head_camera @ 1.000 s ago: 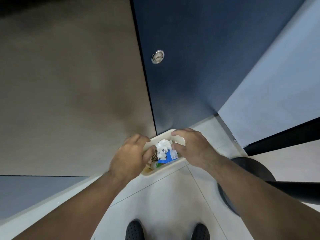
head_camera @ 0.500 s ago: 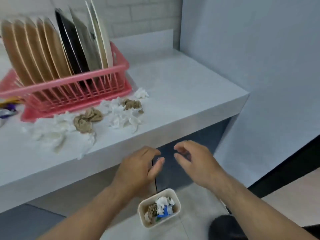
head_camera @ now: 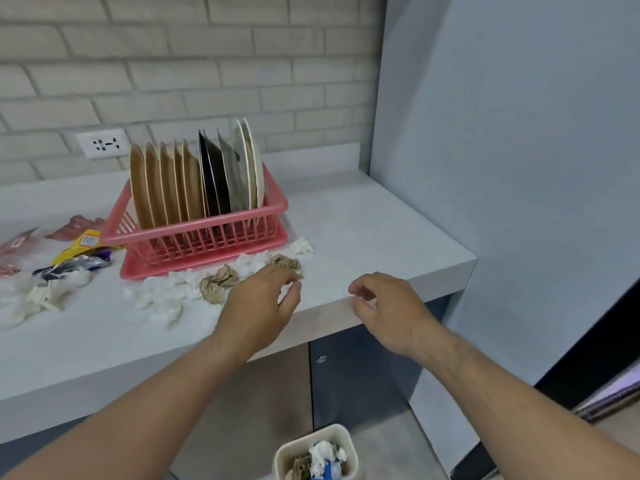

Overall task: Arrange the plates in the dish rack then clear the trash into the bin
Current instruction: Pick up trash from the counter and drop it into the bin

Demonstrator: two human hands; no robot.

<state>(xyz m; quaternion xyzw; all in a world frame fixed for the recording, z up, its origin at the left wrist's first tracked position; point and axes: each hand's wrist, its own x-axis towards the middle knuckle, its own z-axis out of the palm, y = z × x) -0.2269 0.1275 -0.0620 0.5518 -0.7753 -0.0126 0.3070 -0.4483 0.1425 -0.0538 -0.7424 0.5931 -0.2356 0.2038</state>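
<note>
Empty over the counter [head_camera: 363, 220] edge: left hand [head_camera: 258, 308] and right hand [head_camera: 388, 311].
Fingers of both loosely bent and apart, gripping nothing. Just beyond the left fingertips, crumpled brown paper balls [head_camera: 216, 284] among soft, wrinkled white tissues [head_camera: 162, 296] on the smooth pale grey top. Behind these, a pink plastic dish rack [head_camera: 207, 237] with thin bars, full of round plates [head_camera: 162, 188] upright on edge: matte tan ones, one glossy black, some pale. At far left, shiny foil wrappers [head_camera: 78, 252]. Down on the floor, a cream bin [head_camera: 282, 462] with rounded corners, filled with tissue and brown paper.
</note>
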